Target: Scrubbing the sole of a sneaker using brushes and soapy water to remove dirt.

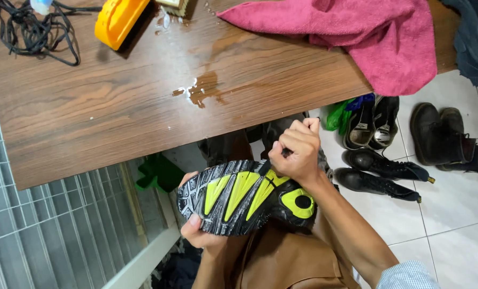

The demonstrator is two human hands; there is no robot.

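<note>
While the left hand (202,231) cups the toe of the upturned shoe (247,197) at six o'clock, sole facing up for easy reach, the right hand (297,150) closes in a pinch on its upper edge. At twelve o'clock sit a wet wooden table (116,112), pink towel (378,37), yellow brush (118,18) and black laces (35,32); black shoes (381,171) crowd the floor at three o'clock.
</note>
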